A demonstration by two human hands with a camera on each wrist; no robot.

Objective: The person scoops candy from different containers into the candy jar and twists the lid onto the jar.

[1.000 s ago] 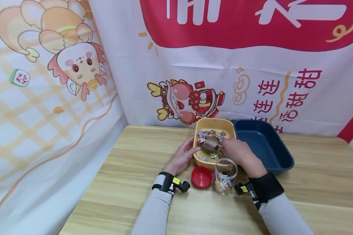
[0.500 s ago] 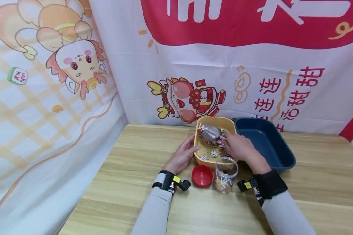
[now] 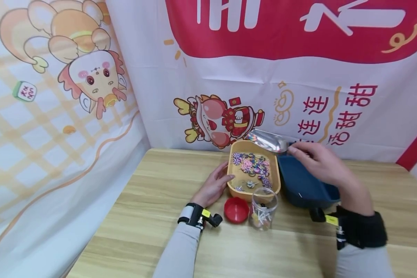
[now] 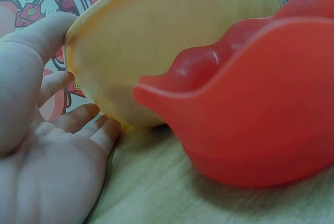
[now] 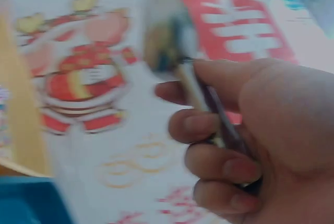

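The right hand (image 3: 316,160) grips a metal scoop (image 3: 269,141) by its handle, raised above the far edge of the bins. Something colourful shows at the scoop's tip; its other contents cannot be made out. In the right wrist view the fingers curl round the handle of the blurred scoop (image 5: 169,33). At the left side of the yellow bin (image 3: 231,170), the left hand (image 3: 213,185) holds the rim, thumb over it and fingers against the outer wall. Inside that bin lie several small swirled lollipops (image 3: 251,164).
A dark blue bin (image 3: 300,177) adjoins the yellow one on the right. In front stand a red scalloped bowl (image 3: 236,210) and a clear jar (image 3: 264,210) holding some lollipops with white sticks. A printed cloth (image 3: 153,85) hangs behind the wooden table (image 3: 139,216).
The right hand has lifted the scoop out of the yellow bin and carried it up and to the right. The left hand has stayed at the bin's side.
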